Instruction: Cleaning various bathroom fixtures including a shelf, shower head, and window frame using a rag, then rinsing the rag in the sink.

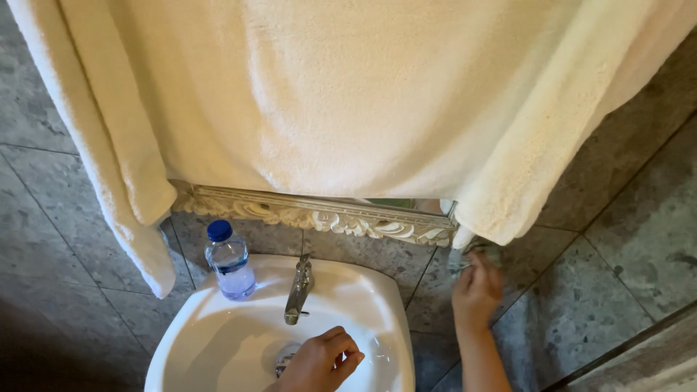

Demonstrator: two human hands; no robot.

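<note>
My left hand (319, 361) hangs inside the white sink (218, 341), just over the metal drain (283, 358). Its fingers are curled and I see nothing in them. My right hand (476, 290) is raised against the grey tiled wall to the right of the sink, just below the towel's lower right corner. Its fingers close on a small grey-green thing (475, 254) that is too blurred to identify. A chrome tap (299, 288) stands at the back of the sink, between the two hands.
A large cream towel (348, 94) hangs over a mirror with a carved pale frame (312, 215). A clear water bottle with a blue cap (229, 261) stands on the sink's back left rim. Grey stone tiles (624, 239) cover the wall.
</note>
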